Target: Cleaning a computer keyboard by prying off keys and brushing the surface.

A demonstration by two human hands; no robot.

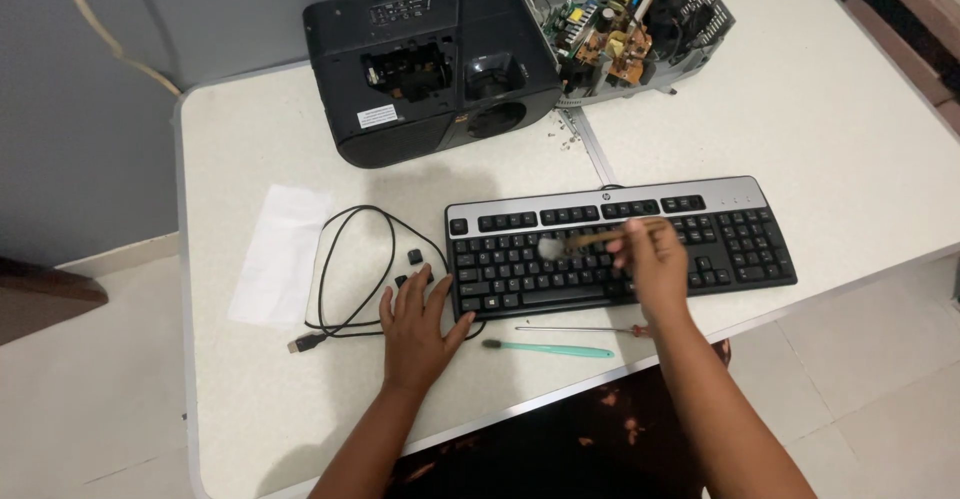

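I see a black keyboard (620,244) with a silver top in the middle of the white table (840,129). Its long side runs from 9 to 3 o'clock. My right hand (650,259) pinches a small brush (575,244) pointing to 9 o'clock. My left hand (415,324) lies spread flat at the keyboard's 9 o'clock end.

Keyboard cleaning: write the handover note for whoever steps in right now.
Left hand: flat on the table, at the keyboard's left end, holding nothing.
Right hand: holds a small brush, bristles on the middle key rows.
Nearby: two loose black keycaps and the coiled cable to the left; teal toothbrush and screwdriver in front.
Done: two keycaps appear removed.
Left: how far brushing has got cannot be told.
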